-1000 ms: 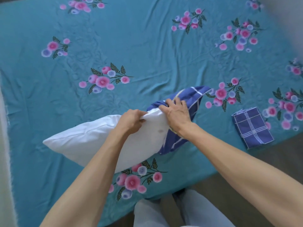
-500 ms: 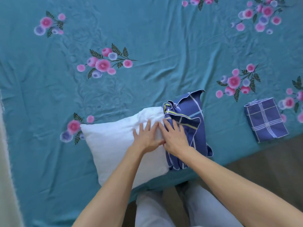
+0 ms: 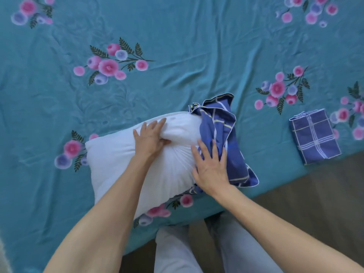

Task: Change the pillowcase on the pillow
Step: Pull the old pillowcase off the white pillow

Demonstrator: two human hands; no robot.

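A person's left hand [image 3: 150, 139] is pressing down into the middle of a bare white pillow [image 3: 122, 162], fingers spread across the top and the thumb digging in, so that the fabric is puckering in folds around it. The right hand [image 3: 211, 166] is lying flat with fingers straight and fanned, resting where the pillow's end meets a bunched blue checked pillowcase [image 3: 222, 133], which is covering only that right end and trailing onto the bed. The pillow is lying near the front edge of a bed dressed in a teal flowered sheet [image 3: 177, 46]. Well apart to the right, a second blue checked pillowcase [image 3: 315, 135] is sitting neatly folded on the sheet near the bed's edge.
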